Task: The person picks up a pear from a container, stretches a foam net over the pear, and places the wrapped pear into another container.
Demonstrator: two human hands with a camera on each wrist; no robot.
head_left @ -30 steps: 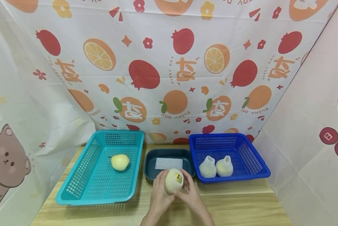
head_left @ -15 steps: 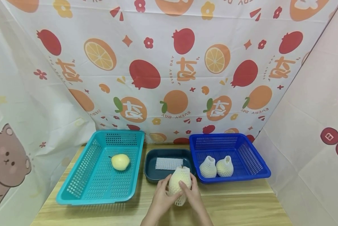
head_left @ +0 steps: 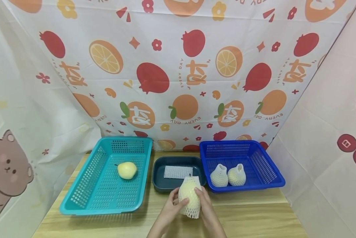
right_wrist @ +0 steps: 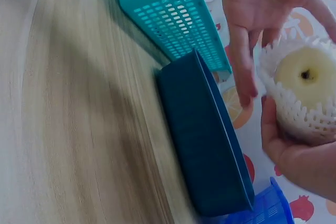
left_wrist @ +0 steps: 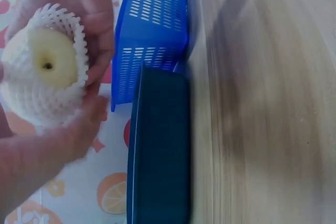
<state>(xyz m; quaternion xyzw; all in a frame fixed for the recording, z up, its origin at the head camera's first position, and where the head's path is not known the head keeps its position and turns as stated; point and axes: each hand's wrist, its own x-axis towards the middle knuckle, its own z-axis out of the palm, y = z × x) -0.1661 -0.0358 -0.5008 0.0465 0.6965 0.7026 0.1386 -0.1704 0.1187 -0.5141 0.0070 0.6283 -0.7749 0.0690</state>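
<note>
Close over the table, both hands hold a pale yellow pear (head_left: 190, 193) in a white foam net sleeve (head_left: 192, 211). Its stem points away, toward the dark tray. At the near end the sleeve hangs loose, and both wrist views show the pear's bare bottom (left_wrist: 55, 59) inside its opening. My left hand (head_left: 169, 209) grips from the left, thumb across the front of the net. From the right, my right hand (head_left: 205, 204) grips with its thumb on the upper side. A flat foam net (head_left: 178, 172) lies in the dark tray (head_left: 157, 185) just beyond.
On the left, a teal basket (head_left: 98, 211) holds one bare pear (head_left: 127, 170). At the right, a blue basket (head_left: 267, 185) contains two net-covered pears (head_left: 219, 176). A printed curtain (head_left: 178, 79) rises behind the wooden table (head_left: 249, 218).
The pear has turned in the hands: its stem end, earlier facing up and right, now points away, with the sleeve's loose end toward me. Both thumbs have shifted on the net.
</note>
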